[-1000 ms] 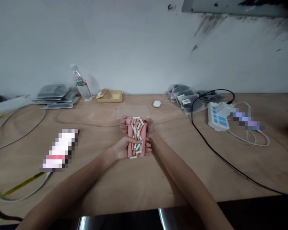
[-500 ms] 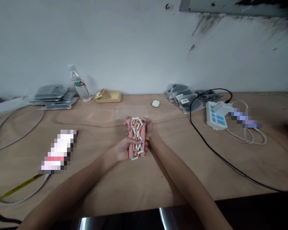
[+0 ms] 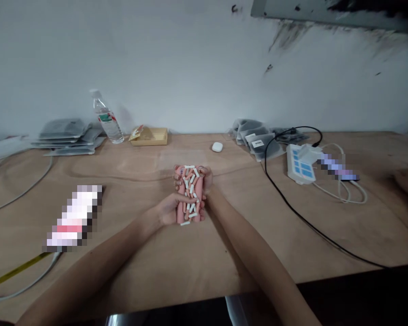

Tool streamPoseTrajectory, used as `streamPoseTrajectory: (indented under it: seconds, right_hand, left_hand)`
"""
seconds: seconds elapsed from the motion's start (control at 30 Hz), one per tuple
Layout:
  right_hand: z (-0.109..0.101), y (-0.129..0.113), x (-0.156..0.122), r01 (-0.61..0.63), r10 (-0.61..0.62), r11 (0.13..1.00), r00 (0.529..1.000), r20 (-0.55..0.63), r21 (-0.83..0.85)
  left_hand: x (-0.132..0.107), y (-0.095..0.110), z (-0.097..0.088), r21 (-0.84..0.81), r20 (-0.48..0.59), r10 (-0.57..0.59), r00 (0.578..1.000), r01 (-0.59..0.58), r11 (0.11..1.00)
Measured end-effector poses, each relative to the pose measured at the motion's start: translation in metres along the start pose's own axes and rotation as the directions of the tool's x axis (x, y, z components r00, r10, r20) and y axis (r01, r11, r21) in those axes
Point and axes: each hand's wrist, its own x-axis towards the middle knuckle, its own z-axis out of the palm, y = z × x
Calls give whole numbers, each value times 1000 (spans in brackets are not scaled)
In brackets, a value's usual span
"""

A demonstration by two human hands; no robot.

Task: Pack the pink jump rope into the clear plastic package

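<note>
Pink bundle point(image 3: 189, 194) sits clasped between left hand point(image 3: 168, 209) and right hand point(image 3: 207, 179).

Left of the pink bundle point(image 3: 189, 194), a pixelated patch point(image 3: 74, 218) hides something on the table point(image 3: 204, 258); another patch point(image 3: 336, 166) blurs an item beside the power strip point(image 3: 301, 163).

One water bottle point(image 3: 104, 118), one tray point(image 3: 150, 136), two hands point(image 3: 170, 209).

Two bare forearms, sleeveless to the frame edge, no rings or watch.
</note>
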Motion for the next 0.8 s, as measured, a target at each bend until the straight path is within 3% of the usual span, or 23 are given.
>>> streamPoseTrajectory:
  seconds: [0.1,0.2,0.43,0.57,0.67,0.8]
  right_hand:
    - [3,-1,0,65,-65,998,998,1,-7]
    - [3,-4,-2,27,-27,1000,1000,13,-12]
    - [-10,-10,-7,-149,145,989,984,108,27]
    - [-18,-10,-6,-260,251,965,949,192,25]
    - [-21,-10,-6,-320,315,947,938,146,11]
    - [-20,-9,-6,-254,250,967,959,135,12]
  left_hand:
    - [-1,1,-1,9,-8,5,1000,-5,1000]
    - [0,1,-3,17,38,0,999,-1,1000]
    - [3,-1,-3,-3,42,11,999,-11,1000]
    - [2,-3,-2,-21,47,23,999,-22,1000]
    - [2,-4,-1,-25,50,48,998,-47,999]
    - [3,-6,1,-18,2,66,998,-66,998]
